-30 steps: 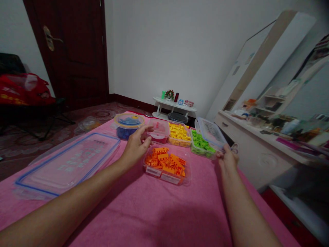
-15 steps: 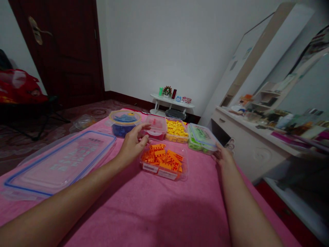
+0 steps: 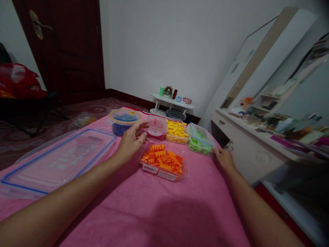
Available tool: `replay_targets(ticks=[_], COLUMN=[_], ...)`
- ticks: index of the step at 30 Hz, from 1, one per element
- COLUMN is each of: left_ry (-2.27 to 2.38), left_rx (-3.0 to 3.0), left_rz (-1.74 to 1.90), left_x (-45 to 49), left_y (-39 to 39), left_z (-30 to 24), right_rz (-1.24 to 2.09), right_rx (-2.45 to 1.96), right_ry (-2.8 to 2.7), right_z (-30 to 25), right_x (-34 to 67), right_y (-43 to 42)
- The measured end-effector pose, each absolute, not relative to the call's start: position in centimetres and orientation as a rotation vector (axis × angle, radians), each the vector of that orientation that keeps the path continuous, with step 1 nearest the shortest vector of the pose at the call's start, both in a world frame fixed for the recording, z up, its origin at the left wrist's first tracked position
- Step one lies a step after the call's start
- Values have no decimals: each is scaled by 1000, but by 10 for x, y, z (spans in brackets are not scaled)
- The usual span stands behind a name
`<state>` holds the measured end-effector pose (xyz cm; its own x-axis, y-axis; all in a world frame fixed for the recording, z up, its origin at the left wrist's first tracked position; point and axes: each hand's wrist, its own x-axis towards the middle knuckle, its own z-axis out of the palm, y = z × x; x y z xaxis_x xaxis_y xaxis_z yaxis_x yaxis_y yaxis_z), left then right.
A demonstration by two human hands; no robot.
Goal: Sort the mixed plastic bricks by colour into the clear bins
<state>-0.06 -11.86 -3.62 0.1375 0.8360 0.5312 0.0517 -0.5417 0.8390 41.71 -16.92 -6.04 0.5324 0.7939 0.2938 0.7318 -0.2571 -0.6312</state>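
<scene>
1. Pink cloth (image 3: pixel 133 214): the boxes are spread across it, presumably so that colours are kept apart;
2. Blue-edged lid (image 3: pixel 64 157): it is laid flat at the left, apparently out of the boxes' way;
3. Green-brick box (image 3: pixel 198 149): it is placed beside the yellow-brick box (image 3: pixel 177 139); its lid (image 3: pixel 202 133) is laid over it;
4. Orange-brick box (image 3: pixel 167 175): it is left uncovered, nearer, perhaps for easy reach;
5. 2 hands: the right hand (image 3: pixel 224 157) is set at the green-brick box's near right corner, perhaps for steadying; whether anything is gripped cannot be told; the left hand (image 3: pixel 131 139) is held half-spread, with nothing seen in it, near the orange-brick box.
</scene>
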Motion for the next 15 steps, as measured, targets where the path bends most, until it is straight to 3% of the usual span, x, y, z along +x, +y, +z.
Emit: replay_targets(ticks=[12, 15], left_ry=[855, 867], left_rx=[1740, 1753], left_rz=[1495, 1493], left_x=[-1, 0], left_y=[-118, -119], left_z=[-36, -36], right_rz=[-193, -484], right_rx=[-2357, -2330], right_ry=[-1420, -1381], right_z=[-61, -63], right_x=[447, 434], right_y=[-238, -264])
